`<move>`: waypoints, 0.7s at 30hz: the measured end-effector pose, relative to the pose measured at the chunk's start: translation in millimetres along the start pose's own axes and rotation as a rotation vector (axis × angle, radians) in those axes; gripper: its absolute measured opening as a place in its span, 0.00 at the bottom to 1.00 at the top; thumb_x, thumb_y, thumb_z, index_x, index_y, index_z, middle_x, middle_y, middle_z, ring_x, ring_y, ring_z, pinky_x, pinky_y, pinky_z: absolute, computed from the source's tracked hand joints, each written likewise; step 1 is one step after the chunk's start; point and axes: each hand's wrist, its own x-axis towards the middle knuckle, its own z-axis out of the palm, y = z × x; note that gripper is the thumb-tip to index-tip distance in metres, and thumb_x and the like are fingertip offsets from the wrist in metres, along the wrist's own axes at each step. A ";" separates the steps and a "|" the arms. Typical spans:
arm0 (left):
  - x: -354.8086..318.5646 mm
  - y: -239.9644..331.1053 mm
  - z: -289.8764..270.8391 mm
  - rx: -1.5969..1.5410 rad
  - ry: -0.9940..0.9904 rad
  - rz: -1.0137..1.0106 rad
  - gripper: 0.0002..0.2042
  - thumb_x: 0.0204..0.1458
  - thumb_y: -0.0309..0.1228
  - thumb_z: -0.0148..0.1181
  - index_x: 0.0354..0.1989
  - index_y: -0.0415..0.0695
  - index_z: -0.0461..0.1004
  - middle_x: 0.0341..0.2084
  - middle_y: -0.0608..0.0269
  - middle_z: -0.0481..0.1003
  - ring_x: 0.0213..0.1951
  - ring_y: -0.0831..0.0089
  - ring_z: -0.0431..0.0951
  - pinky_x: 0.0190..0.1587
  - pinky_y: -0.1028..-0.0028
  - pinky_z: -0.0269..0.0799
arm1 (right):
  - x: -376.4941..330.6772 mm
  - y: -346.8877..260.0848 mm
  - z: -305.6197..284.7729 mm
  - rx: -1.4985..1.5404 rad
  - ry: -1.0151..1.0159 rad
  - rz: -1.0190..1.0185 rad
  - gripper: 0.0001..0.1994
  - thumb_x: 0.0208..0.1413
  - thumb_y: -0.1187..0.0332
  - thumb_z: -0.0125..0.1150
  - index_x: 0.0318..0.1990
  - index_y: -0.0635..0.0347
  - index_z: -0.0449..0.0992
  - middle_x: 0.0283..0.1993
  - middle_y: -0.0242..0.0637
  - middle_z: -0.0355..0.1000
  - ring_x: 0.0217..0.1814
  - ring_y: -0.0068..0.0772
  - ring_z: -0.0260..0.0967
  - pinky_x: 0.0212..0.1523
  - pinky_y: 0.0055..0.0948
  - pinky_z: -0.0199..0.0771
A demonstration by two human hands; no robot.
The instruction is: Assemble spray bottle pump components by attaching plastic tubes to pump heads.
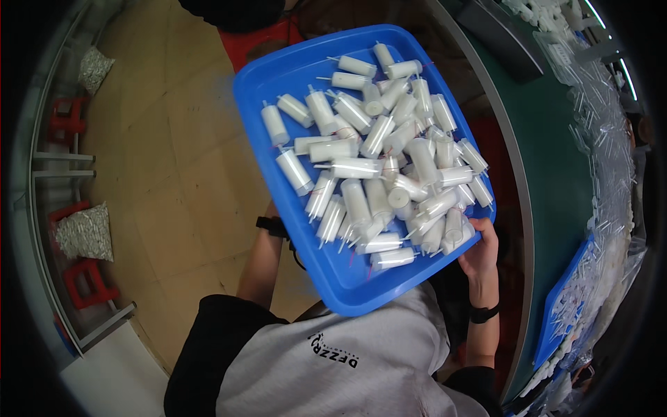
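Note:
A blue plastic tray (330, 278) is held up in front of me, tilted in the view. Many white cylinders (354, 168) with clear casings and thin stems lie loosely heaped in it, mostly toward its right and near sides. Some show thin red threads. My right hand (481, 249) grips the tray's near right corner, thumb over the rim. My left forearm (258, 270), with a black band at the wrist, reaches up under the tray's left side. The tray hides my left hand and its fingers.
Right of me runs a green worktable (556, 174), with clear plastic bags (611, 139) and another blue tray (566, 299) of small white pieces. Red stools (90, 283) and a filled sack (85, 233) stand at left. Someone's dark-clad part (233, 12) shows at the far side.

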 end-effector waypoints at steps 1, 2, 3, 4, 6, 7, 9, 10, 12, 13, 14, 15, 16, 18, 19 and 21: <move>0.7 -8.1 -17.0 -0.028 0.009 -0.034 0.16 0.55 0.46 0.44 0.43 0.50 0.69 0.33 0.60 0.69 0.31 0.72 0.68 0.31 0.75 0.62 | 3.2 -4.3 7.1 -0.016 0.014 -0.015 0.22 0.50 0.67 0.44 0.52 0.71 0.63 0.47 0.47 0.70 0.45 0.40 0.71 0.50 0.34 0.70; 12.0 -11.3 -34.7 -0.053 0.024 -0.064 0.16 0.55 0.46 0.44 0.42 0.50 0.70 0.32 0.61 0.70 0.30 0.73 0.69 0.30 0.75 0.62 | 8.2 -5.5 3.1 0.011 0.039 0.012 0.20 0.51 0.67 0.43 0.48 0.71 0.67 0.45 0.46 0.71 0.46 0.38 0.71 0.50 0.34 0.69; 54.6 -8.4 -51.9 -0.083 0.049 -0.092 0.16 0.55 0.46 0.44 0.42 0.49 0.70 0.31 0.61 0.70 0.29 0.74 0.69 0.29 0.76 0.63 | 15.2 -6.0 -11.7 0.016 -0.019 0.047 0.20 0.51 0.66 0.45 0.48 0.71 0.68 0.45 0.45 0.72 0.46 0.37 0.71 0.50 0.33 0.70; 71.4 -13.1 -61.3 -0.118 0.055 -0.119 0.16 0.55 0.46 0.44 0.41 0.49 0.71 0.30 0.62 0.71 0.28 0.74 0.69 0.28 0.77 0.63 | 18.8 -8.4 -28.1 0.022 -0.060 0.070 0.20 0.51 0.66 0.46 0.48 0.71 0.69 0.45 0.45 0.72 0.47 0.36 0.71 0.49 0.32 0.70; 85.6 -21.5 -75.1 -0.179 0.079 -0.170 0.16 0.55 0.45 0.44 0.40 0.48 0.72 0.28 0.63 0.72 0.26 0.76 0.70 0.26 0.78 0.64 | 25.2 -10.4 -57.5 0.018 -0.063 -0.003 0.19 0.51 0.65 0.46 0.45 0.71 0.71 0.44 0.44 0.72 0.49 0.36 0.69 0.54 0.31 0.65; 87.9 2.2 -66.3 -0.206 0.180 -0.308 0.15 0.55 0.43 0.43 0.29 0.45 0.70 0.17 0.73 0.62 0.17 0.81 0.58 0.18 0.78 0.53 | 27.3 -14.3 -55.8 0.002 0.036 -0.014 0.18 0.51 0.66 0.47 0.46 0.70 0.70 0.45 0.43 0.72 0.49 0.36 0.69 0.54 0.31 0.65; 100.7 -1.8 -85.8 -0.148 0.144 -0.374 0.15 0.55 0.42 0.42 0.30 0.46 0.70 0.17 0.71 0.63 0.18 0.80 0.61 0.18 0.78 0.55 | 32.3 -18.8 -65.9 0.033 0.168 -0.027 0.20 0.48 0.69 0.49 0.49 0.68 0.67 0.48 0.41 0.69 0.50 0.35 0.68 0.54 0.30 0.65; 106.5 -2.1 -89.5 -0.158 0.150 -0.405 0.15 0.55 0.42 0.41 0.29 0.46 0.70 0.17 0.71 0.62 0.18 0.80 0.61 0.18 0.77 0.54 | 34.9 -21.6 -77.3 0.026 0.160 -0.021 0.20 0.48 0.69 0.49 0.49 0.68 0.67 0.48 0.41 0.69 0.50 0.35 0.68 0.54 0.30 0.65; 113.2 -5.6 -103.8 -0.152 0.154 -0.367 0.16 0.56 0.43 0.41 0.29 0.45 0.70 0.16 0.71 0.62 0.17 0.80 0.61 0.18 0.77 0.53 | 42.3 -27.6 -97.0 -0.031 0.151 -0.084 0.21 0.49 0.68 0.49 0.52 0.66 0.64 0.51 0.41 0.67 0.54 0.37 0.65 0.56 0.35 0.63; 113.5 -7.8 -110.2 -0.138 0.148 -0.332 0.17 0.56 0.44 0.40 0.28 0.45 0.70 0.15 0.71 0.61 0.17 0.79 0.60 0.17 0.77 0.53 | 47.4 -29.9 -99.7 -0.063 0.138 -0.087 0.20 0.49 0.69 0.50 0.51 0.65 0.65 0.49 0.40 0.66 0.52 0.37 0.65 0.55 0.35 0.64; 113.1 -10.3 -114.7 -0.141 0.159 -0.334 0.17 0.56 0.44 0.40 0.28 0.45 0.70 0.15 0.71 0.61 0.17 0.79 0.60 0.17 0.77 0.53 | 52.5 -31.3 -102.4 -0.067 0.130 -0.080 0.20 0.49 0.69 0.50 0.51 0.65 0.65 0.49 0.40 0.66 0.52 0.37 0.65 0.55 0.35 0.64; 112.6 -12.8 -119.0 -0.207 0.153 -0.308 0.19 0.57 0.45 0.39 0.28 0.44 0.71 0.14 0.71 0.60 0.16 0.79 0.59 0.17 0.77 0.53 | 57.1 -33.9 -105.2 -0.087 0.148 -0.071 0.19 0.49 0.69 0.50 0.49 0.65 0.65 0.48 0.40 0.67 0.50 0.37 0.66 0.54 0.35 0.65; 112.9 -12.4 -122.2 -0.271 0.143 -0.280 0.21 0.57 0.46 0.37 0.28 0.43 0.71 0.13 0.71 0.59 0.14 0.79 0.58 0.18 0.78 0.53 | 61.2 -35.5 -100.9 -0.105 0.169 -0.066 0.18 0.49 0.69 0.50 0.48 0.65 0.66 0.47 0.40 0.67 0.49 0.36 0.66 0.53 0.34 0.66; 110.4 -12.2 -126.0 -0.217 0.135 -0.297 0.22 0.58 0.46 0.35 0.28 0.43 0.71 0.12 0.72 0.60 0.14 0.80 0.58 0.18 0.78 0.53 | 71.9 -31.4 -119.1 -0.588 0.047 -0.205 0.12 0.47 0.73 0.55 0.41 0.63 0.69 0.47 0.41 0.68 0.49 0.33 0.67 0.52 0.32 0.66; 110.6 -10.0 -122.2 -0.167 0.105 -0.314 0.22 0.59 0.46 0.33 0.29 0.43 0.71 0.11 0.72 0.60 0.13 0.80 0.58 0.18 0.79 0.54 | 75.7 -31.8 -129.2 -1.070 -0.065 -0.355 0.08 0.45 0.76 0.59 0.35 0.61 0.72 0.48 0.43 0.69 0.49 0.29 0.67 0.52 0.29 0.65; 110.1 3.7 -115.0 -0.140 0.034 -0.260 0.23 0.59 0.46 0.32 0.29 0.43 0.71 0.12 0.72 0.61 0.14 0.80 0.59 0.19 0.79 0.55 | 92.9 -26.3 -157.7 -1.013 0.027 -0.157 0.08 0.44 0.77 0.62 0.33 0.61 0.71 0.48 0.45 0.69 0.48 0.29 0.67 0.52 0.30 0.66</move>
